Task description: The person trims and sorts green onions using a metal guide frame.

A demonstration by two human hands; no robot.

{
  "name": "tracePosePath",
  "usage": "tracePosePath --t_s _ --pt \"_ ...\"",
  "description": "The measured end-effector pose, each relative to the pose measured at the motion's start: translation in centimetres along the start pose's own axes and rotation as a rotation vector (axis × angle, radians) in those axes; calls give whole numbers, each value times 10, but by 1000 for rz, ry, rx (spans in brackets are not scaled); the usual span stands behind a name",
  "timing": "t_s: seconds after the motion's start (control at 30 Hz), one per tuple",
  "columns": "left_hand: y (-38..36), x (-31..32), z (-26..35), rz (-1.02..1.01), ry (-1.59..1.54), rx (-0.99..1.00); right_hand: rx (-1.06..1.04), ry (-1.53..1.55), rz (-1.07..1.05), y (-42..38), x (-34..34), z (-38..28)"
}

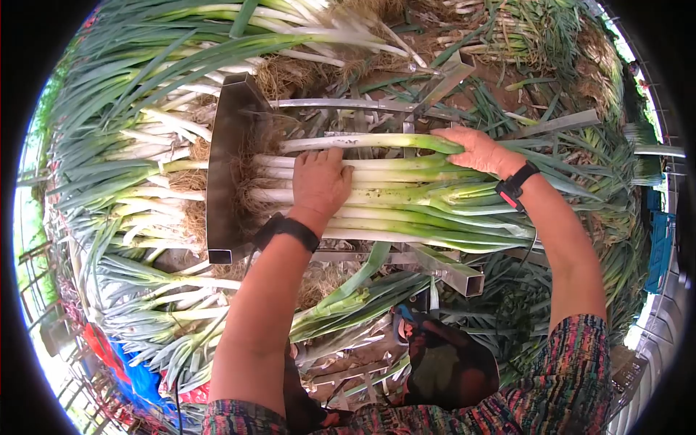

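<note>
Several leeks (pixel 391 194) lie side by side on a metal rack, white shanks and roots to the left, green leaves to the right. Their roots reach against an upright metal plate (pixel 230 156). My left hand (pixel 321 181) lies across the white shanks, its fingers bent over them and close together. At the far edge of the row, my right hand (pixel 478 152) is closed around the green part of one leek (pixel 362 142). Part of that leek's leaves is hidden behind the right hand and wrist.
Piles of leeks (pixel 94 174) surround the rack on the left, with more leeks (pixel 558 43) at the upper right. A square metal tube (pixel 457 275) juts out near my body. Blue crates (pixel 658 246) stand at the far right; red and blue material (pixel 134 373) shows at lower left.
</note>
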State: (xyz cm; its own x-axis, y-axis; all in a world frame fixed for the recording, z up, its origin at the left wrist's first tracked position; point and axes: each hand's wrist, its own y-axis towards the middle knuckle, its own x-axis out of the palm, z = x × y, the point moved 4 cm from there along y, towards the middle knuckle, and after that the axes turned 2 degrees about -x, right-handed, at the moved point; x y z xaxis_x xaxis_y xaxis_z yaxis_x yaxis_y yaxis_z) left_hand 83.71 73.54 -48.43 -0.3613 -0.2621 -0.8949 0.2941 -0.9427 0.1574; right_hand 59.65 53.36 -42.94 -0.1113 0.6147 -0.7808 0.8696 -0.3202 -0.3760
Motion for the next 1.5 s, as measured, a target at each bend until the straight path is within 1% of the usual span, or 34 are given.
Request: tracePosePath --t_s 0.03,0.13,0.17,0.27,0.37,0.47,0.57,0.6,0.7,0.73,0.8,0.83,0.87,0.93,0.97,1.03,1.07,1.13,1.17,1.2,1.3,1.4,1.43,1.5 --pt "0 -1 -1 -4 9 -20 -31 25 23 -1 -3 -1" --pt "-1 -2 -2 8 -34 24 23 92 24 -14 -16 -5" --pt "-1 -2 -2 7 -44 11 57 114 19 -14 -14 -4" --pt "-2 -1 0 3 -56 0 -18 273 30 -3 -7 -11" --pt "-1 -3 -2 30 -45 11 -92 166 -23 24 13 -14" --pt "-3 -3 -3 75 -69 26 71 -21 -136 39 21 -10" --pt "-3 -2 -2 127 -97 27 -49 -33 -67 43 18 -12" --pt "-5 -3 -3 141 -113 24 -58 -24 -70 40 20 -10" --pt "-5 -5 1 160 -106 9 -35 -11 -77 38 25 -16" --pt "-4 -7 2 166 -89 0 -51 -25 -42 42 27 -12" --pt "3 -13 5 109 -13 18 -83 -56 31 51 29 2" --pt "4 -12 5 77 30 25 -41 -29 -5 57 21 5" --pt "4 -10 4 108 22 41 -5 3 -44 64 16 9" --pt "2 -9 3 165 3 69 1 -127 -17 64 31 11" --pt "1 -9 3 136 14 44 20 -203 0 60 39 8" --pt "4 -3 0 125 42 88 34 -330 12 50 42 -6" --pt "5 -2 -1 120 61 110 -4 -202 46 54 45 4" --pt "10 3 -7 19 78 98 -77 61 116 62 48 14" --pt "11 5 -12 -15 73 106 37 246 121 59 48 22" --pt "12 9 -16 -48 64 111 70 199 102 59 50 24" --pt "15 10 -24 -1 -23 48 149 24 3 66 54 28" --pt "15 6 -21 -13 29 -11 265 -61 -45 62 46 -2" --pt "14 4 -22 -3 28 1 294 -112 -23 60 47 -9" --pt "11 2 -24 9 27 17 295 -76 5 55 48 -21"
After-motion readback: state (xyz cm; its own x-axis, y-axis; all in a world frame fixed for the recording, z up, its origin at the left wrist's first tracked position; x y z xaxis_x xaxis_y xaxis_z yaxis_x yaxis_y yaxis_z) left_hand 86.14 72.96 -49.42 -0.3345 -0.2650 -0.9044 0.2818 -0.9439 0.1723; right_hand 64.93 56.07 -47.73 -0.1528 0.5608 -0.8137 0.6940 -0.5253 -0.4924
